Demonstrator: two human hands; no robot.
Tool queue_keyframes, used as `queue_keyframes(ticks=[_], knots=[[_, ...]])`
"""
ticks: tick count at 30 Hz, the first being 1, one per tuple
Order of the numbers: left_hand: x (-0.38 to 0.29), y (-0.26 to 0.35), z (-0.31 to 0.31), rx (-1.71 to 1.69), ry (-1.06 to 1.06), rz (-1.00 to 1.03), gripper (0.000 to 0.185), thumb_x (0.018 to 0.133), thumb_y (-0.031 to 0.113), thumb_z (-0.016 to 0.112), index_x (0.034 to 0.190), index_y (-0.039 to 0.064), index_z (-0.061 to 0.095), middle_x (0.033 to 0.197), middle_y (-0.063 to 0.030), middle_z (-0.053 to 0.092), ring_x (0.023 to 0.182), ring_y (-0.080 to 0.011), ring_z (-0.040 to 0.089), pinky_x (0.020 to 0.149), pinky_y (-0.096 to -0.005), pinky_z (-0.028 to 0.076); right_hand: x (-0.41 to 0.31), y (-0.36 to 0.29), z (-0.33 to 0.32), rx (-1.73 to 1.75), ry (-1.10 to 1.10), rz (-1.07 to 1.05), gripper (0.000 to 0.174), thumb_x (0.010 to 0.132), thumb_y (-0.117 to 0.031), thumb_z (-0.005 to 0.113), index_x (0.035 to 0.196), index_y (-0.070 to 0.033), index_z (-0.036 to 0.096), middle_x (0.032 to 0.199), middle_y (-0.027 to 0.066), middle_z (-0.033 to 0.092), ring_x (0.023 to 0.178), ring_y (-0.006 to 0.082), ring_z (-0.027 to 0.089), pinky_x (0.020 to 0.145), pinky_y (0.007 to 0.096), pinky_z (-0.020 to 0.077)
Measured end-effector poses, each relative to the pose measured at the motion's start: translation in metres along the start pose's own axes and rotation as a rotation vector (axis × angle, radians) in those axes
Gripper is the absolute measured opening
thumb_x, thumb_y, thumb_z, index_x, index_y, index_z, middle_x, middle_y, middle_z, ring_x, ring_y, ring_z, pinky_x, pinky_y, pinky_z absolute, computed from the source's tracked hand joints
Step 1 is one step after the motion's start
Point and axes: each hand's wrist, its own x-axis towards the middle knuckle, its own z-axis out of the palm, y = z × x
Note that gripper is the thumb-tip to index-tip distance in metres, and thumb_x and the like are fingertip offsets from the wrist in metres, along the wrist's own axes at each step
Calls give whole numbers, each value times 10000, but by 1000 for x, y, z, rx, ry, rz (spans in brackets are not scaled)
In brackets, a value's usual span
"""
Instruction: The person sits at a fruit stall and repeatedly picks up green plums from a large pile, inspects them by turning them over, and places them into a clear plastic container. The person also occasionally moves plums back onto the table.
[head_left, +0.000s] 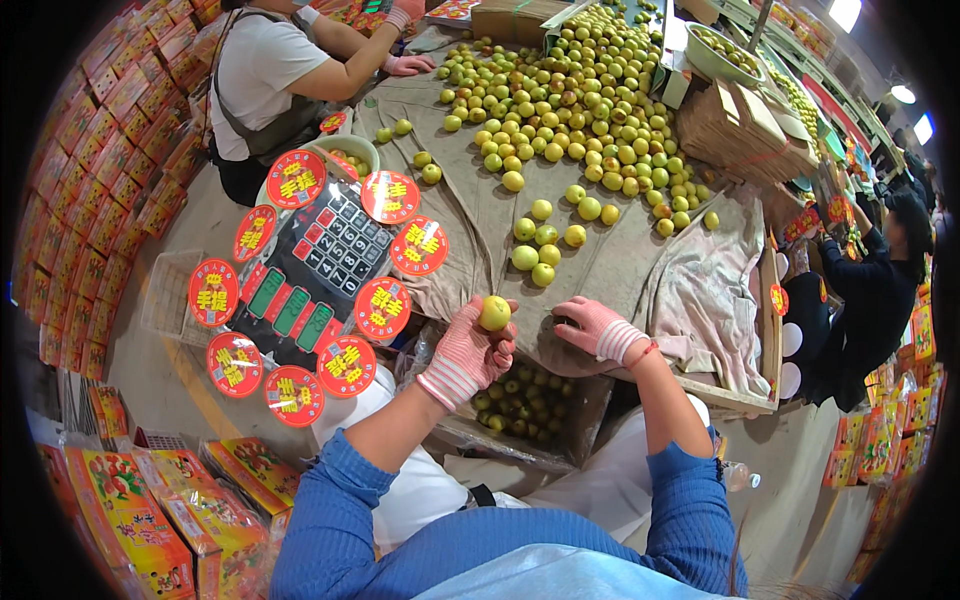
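My left hand, in a pink and white striped knit glove, holds one yellow-green jujube fruit at its fingertips, above the near edge of the cloth-covered table. To its right, my right hand, gloved alike, is over the cloth near the edge with its fingers bent; its palm is hidden. A small group of fruits sits on the cloth just beyond my hands. Farther back, a large pile of the same fruits spreads over the table. Below my hands, a plastic-lined box holds more fruits.
A digital scale ringed with round red stickers stands left, a fruit bowl behind it. A person works at the back left, another at the right. Flat cardboard is stacked back right. Printed cartons stand lower left.
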Motion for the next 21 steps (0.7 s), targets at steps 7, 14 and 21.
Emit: queue_keyframes(ticks=[7,14,21], knots=[[4,2,-10,-40,-101,-11,523,982,509,537,1289,86,546,914,-109,648,750,-216,627,667,-336,504,0,-2,1,-11,28,-10,382,922,-319,623,1202,-58,630,1175,208,618,1076,406,602,929,446,504],[3,5,-7,-116,-245,-9,601,989,493,526,1420,77,468,1034,-138,669,842,-237,674,754,-361,548,5,3,-1,-3,34,-36,359,916,-284,640,1202,-66,631,1126,217,610,1057,414,593,924,449,501],[-12,7,9,-19,-247,60,643,992,560,482,1353,28,503,1003,-128,652,762,-210,645,684,-327,524,9,4,5,5,47,-39,340,889,-259,650,1157,-49,636,1130,211,626,1028,425,606,888,456,516]])
